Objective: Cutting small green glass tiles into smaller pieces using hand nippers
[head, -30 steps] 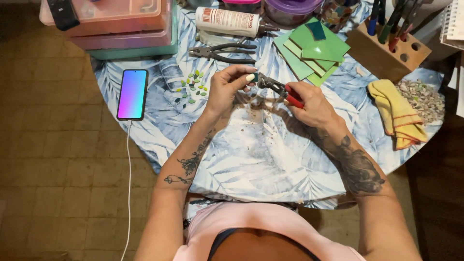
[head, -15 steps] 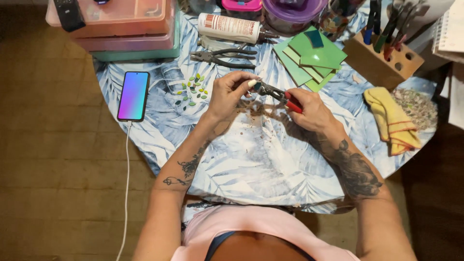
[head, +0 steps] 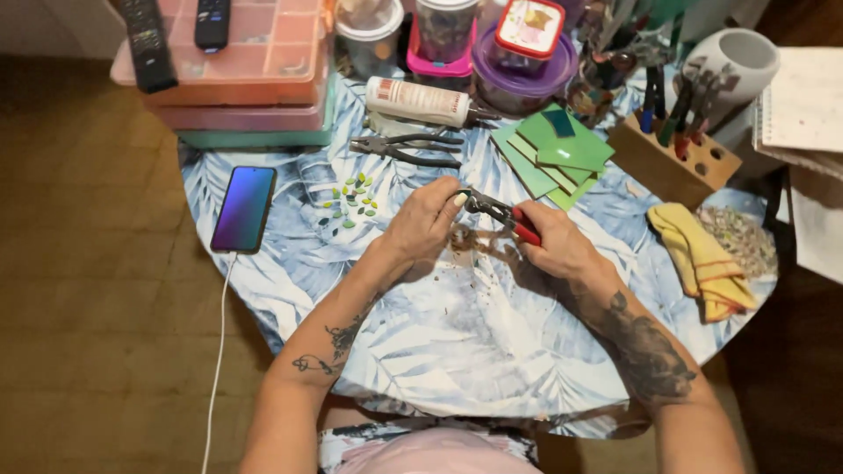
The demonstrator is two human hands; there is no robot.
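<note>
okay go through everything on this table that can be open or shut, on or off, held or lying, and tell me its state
Left hand: pinching something small at the nipper tips.
Right hand: gripping the red-handled nippers.
Phone: screen lit, cable plugged in.
Pliers: lying unused.
Red-lidded tub: shut.
Green tiles: stacked, fanned.
Yellow cloth: crumpled.

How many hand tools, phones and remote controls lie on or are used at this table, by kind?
Pliers: 2, the red-handled pair in the right hand, the dark pair lying on the table
Phone: 1
Remote controls: 2
Total: 5
</note>
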